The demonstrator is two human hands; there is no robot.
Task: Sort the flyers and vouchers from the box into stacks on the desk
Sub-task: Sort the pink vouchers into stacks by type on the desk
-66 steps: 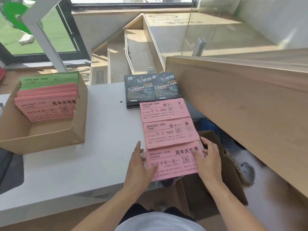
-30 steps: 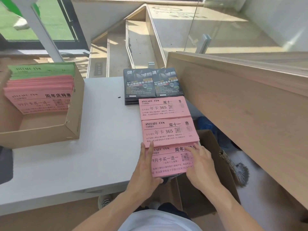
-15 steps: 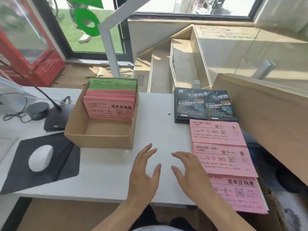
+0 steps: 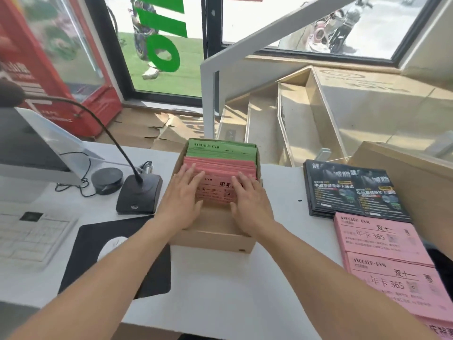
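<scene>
1. Clutter fills the desk (image 4: 220,285) at nine o'clock: a gooseneck mic (image 4: 139,195) on a black base, a round black puck (image 4: 107,180) with a cable, a keyboard (image 4: 31,231), and a white mouse (image 4: 111,246) on a black pad (image 4: 81,261), partly hidden under the left forearm.
2. Nothing stands between the hands and the box (image 4: 215,238), which sits at the centre of the desk, just beside the mic base.
3. Inside the box, pink vouchers (image 4: 220,190) lean toward the far wall, with green vouchers (image 4: 221,149) behind them at twelve o'clock.
4. The left hand (image 4: 182,200) and right hand (image 4: 250,204) both lie flat on the front pink voucher, fingers straight and slightly spread, gripping nothing.
5. At three o'clock, a stack of black flyers (image 4: 353,192) lies on the desk.
6. Just below it, toward four o'clock, two pink stacks (image 4: 382,239) printed "365" overlap down the desk edge; a third pink sheet (image 4: 438,332) peeks in at the corner.
</scene>
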